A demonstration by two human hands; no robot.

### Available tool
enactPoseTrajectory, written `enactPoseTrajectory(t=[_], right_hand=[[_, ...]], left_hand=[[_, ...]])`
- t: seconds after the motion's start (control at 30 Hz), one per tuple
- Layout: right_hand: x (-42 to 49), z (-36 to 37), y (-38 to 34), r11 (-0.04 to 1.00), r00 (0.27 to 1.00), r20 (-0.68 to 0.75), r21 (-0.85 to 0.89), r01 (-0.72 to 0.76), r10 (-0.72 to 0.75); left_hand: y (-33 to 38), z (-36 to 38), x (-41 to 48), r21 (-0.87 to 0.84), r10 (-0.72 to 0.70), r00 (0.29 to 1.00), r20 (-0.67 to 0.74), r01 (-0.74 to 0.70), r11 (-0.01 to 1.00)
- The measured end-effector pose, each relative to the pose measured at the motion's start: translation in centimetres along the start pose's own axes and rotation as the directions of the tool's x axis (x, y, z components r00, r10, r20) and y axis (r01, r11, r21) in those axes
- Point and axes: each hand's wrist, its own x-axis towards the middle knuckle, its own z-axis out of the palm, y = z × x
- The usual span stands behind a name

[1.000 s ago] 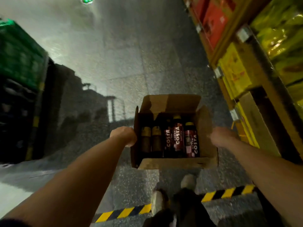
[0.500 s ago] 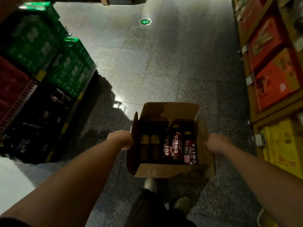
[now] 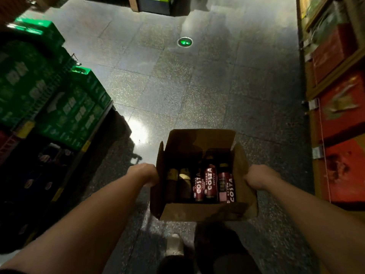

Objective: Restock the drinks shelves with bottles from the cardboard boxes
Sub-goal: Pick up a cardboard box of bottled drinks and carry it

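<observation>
I carry an open brown cardboard box [image 3: 199, 211] in front of me at waist height, its flaps standing up. Inside stand several dark coffee bottles [image 3: 209, 182] with red-and-white labels; some at the left have gold caps. My left hand [image 3: 145, 173] grips the box's left wall and my right hand [image 3: 258, 178] grips its right wall. My fingers are hidden behind the cardboard. Below the box my legs and a light shoe [image 3: 174, 244] show above the speckled grey floor.
Green crates [image 3: 65, 107] are stacked on a rack at the left, with dark shelving below. Red and orange cartons [image 3: 343, 123] fill wooden shelves along the right. A green floor light [image 3: 185, 42] glows ahead. The aisle between runs forward to a display base [image 3: 154, 4] at the far end.
I have walked forward down the aisle with the box: the yellow-black floor stripe is gone from view, the green floor light is lower in frame, and yellow cartons at right gave way to red ones.
</observation>
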Motion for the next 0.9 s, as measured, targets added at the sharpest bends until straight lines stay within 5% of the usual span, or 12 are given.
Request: enactPoseTrajectory(t=[0.4,0.6,0.9], right_hand=[[19.6,-23.8,-9.7,0.980,0.985,-0.061,-0.129,0.153,-0.161],[28.9,-36.6,-19.5,0.933,0.967,-0.063,-0.286,0.219,-0.247],[41.0,-50.4,-32.9,0.916,0.949,-0.058,-0.288,0.280,-0.309]], left_hand=[[-1.2,-21.1,15.3,-0.171,-0.136,0.991,-0.021,0.130,0.977],[-6.2,-31.0,24.6,-0.296,-0.132,0.991,0.032,0.136,0.946],[-15.1,-45.5,38.2,-0.305,-0.143,0.989,0.033,0.146,0.941]])
